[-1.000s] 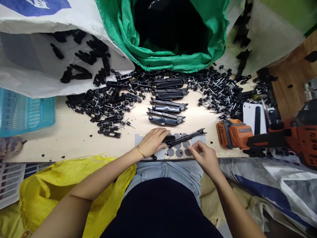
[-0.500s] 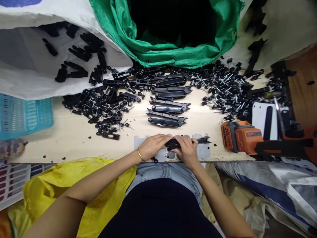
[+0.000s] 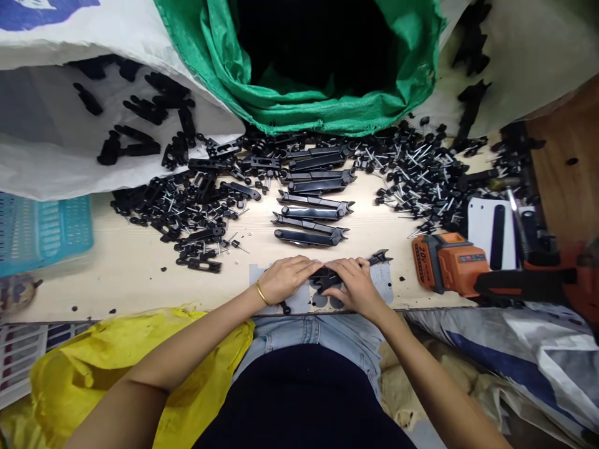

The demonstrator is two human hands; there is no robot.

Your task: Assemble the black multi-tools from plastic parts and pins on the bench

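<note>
Both my hands work over a grey plate [image 3: 384, 288] at the table's front edge. My right hand [image 3: 356, 287] is closed around a black plastic clip arm [image 3: 324, 282], whose forked tip sticks out past the fingers at the right. With fingers pressed together, my left hand [image 3: 287, 280], gold bangle at the wrist, pinches the left end of that same arm. Its fingers cover what lies beneath them. A small black piece [image 3: 284, 307] pokes out below the left palm. Beyond the hands, several similar black arms [image 3: 311, 236] lie in a column.
Heaps of black parts with metal pins lie left [image 3: 187, 212] and right [image 3: 421, 168]. A green sack [image 3: 318, 118] gapes at the back. An orange power tool battery [image 3: 452, 265] sits right, a blue basket [image 3: 51, 231] left, and a yellow sack [image 3: 126, 349] hangs below the table edge.
My head view has shifted slightly, so everything sits a little lower and further left. Between the hands, the clip arm has turned somewhat, and more of its underside shows near my right thumb.
</note>
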